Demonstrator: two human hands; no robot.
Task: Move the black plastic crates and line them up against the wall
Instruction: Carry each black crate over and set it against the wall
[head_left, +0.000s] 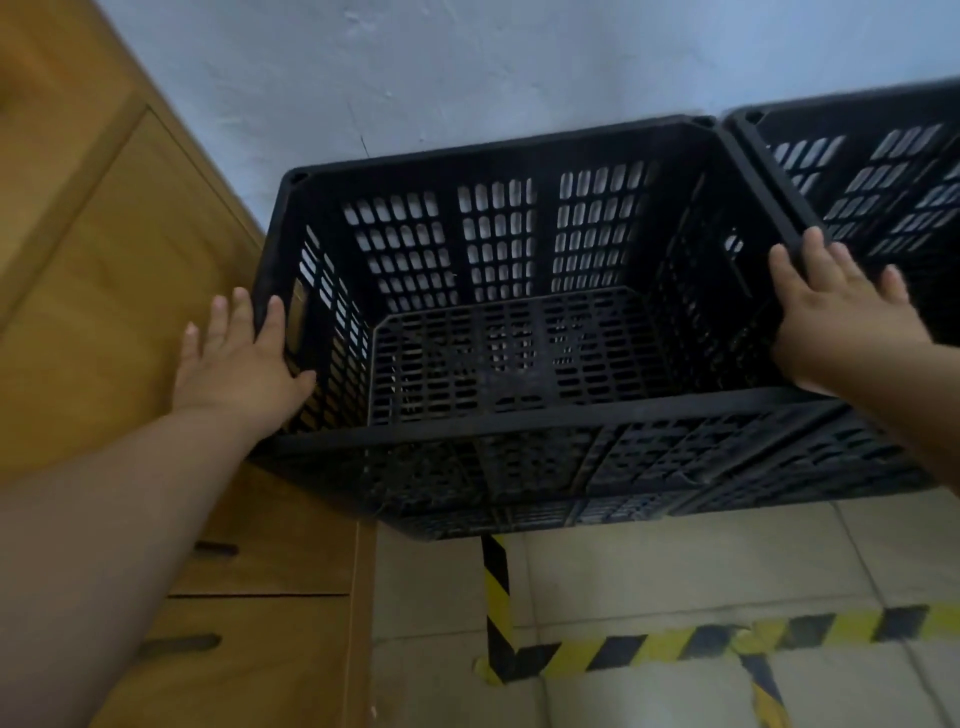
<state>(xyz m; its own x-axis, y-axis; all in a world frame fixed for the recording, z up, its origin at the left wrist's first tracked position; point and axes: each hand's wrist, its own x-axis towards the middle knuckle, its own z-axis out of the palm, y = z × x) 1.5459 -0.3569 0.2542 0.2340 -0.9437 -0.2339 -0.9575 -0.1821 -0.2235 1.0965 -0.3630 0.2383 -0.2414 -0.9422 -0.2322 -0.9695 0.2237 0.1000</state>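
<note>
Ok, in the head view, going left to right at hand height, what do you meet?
Wooden cabinet → left hand → black crate → right hand → second black crate.

Head view, person's own body only.

Left hand (236, 358): bare, no glove, no ring seen on the fingers in view. Nails short and plain, no polish apparent. Wrist bare, no watch or band.

Left forearm (104, 519): bare along the whole visible length to the frame edge. No sleeve or cuff in view.

Right hand (836, 317): bare, no glove, no ring seen. Nails short; fingertips slightly motion-blurred, fine detail not readable.

Right forearm (914, 410): bare to the frame edge, no sleeve, no wristwear.

No clothing visible anywhere on the person.
</note>
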